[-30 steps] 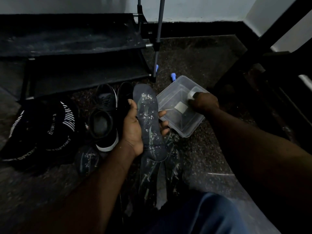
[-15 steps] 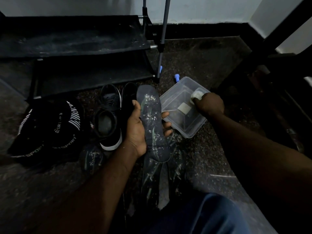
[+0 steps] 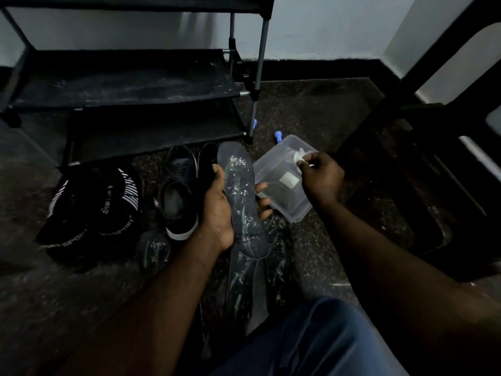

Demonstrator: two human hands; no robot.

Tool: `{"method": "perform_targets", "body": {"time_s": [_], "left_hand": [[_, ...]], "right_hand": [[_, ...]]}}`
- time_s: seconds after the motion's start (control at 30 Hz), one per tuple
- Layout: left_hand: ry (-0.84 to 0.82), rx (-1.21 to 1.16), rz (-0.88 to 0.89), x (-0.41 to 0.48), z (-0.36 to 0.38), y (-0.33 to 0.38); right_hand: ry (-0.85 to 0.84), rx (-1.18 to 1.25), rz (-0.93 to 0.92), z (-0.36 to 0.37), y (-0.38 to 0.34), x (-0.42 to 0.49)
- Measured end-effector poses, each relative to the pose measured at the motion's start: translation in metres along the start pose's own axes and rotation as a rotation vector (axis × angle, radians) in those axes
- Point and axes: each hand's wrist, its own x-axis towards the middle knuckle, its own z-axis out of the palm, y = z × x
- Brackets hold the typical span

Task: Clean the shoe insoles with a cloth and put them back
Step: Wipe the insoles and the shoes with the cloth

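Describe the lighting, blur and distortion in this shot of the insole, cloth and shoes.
Head view: dim overall, only the wall bright; the insole in the left hand reads mainly by its white specks; the white cloth pinched by the right hand stands out but looks slightly smeared; the black shoes merge with the dark floor; the wide lens slants the rack posts.

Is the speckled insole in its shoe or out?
Out. The left hand grips the insole, whole length showing, beside the black shoe; white specks cover it. The right hand pinches the cloth.

Single head view, looking forward and down, close over floor (image 3: 311, 109)
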Motion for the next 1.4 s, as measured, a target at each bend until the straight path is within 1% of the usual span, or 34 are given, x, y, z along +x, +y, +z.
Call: {"method": "perform_targets", "body": {"time_s": [0.07, 0.13, 0.3, 0.4, 0.5, 0.63, 0.73, 0.9, 1.03, 1.17, 1.27, 1.4], "left_hand": [[0.010, 0.015, 0.008, -0.013, 0.001, 0.002], [0.015, 0.014, 0.011, -0.028, 0.000, 0.004], [0.045, 0.021, 0.029, -0.075, -0.012, 0.008], [0.058, -0.005, 0.050, -0.106, -0.023, 0.010], [0.075, -0.013, 0.071, -0.134, -0.037, 0.012], [0.101, -0.007, 0.087, -0.169, -0.056, 0.015], [0.121, -0.025, 0.109, -0.192, -0.068, 0.016], [0.144, -0.104, 0.160, -0.221, -0.086, 0.020], [0.133, -0.069, 0.186, -0.239, -0.086, 0.022], [0.175, -0.030, 0.176, -0.246, -0.080, 0.019], [0.149, -0.094, 0.173, -0.251, -0.080, 0.018], [0.126, -0.089, 0.165, -0.256, -0.082, 0.016]], "right_hand": [[-0.071, 0.120, 0.065, -0.001, -0.008, -0.019], [-0.174, 0.289, 0.178, -0.002, -0.016, -0.038], [-0.371, 0.620, 0.425, -0.013, -0.051, -0.100], [-0.445, 0.728, 0.482, -0.017, -0.067, -0.137], [-0.514, 0.731, 0.493, -0.014, -0.083, -0.169], [-0.592, 0.794, 0.496, -0.010, -0.104, -0.208], [-0.598, 0.798, 0.502, -0.005, -0.117, -0.231], [-0.620, 0.778, 0.406, -0.002, -0.139, -0.256], [-0.664, 0.781, 0.369, -0.005, -0.149, -0.271], [-0.598, 0.762, 0.341, -0.007, -0.154, -0.280], [-0.559, 0.714, 0.326, -0.009, -0.153, -0.281], [-0.469, 0.665, 0.372, -0.011, -0.149, -0.281]]}}
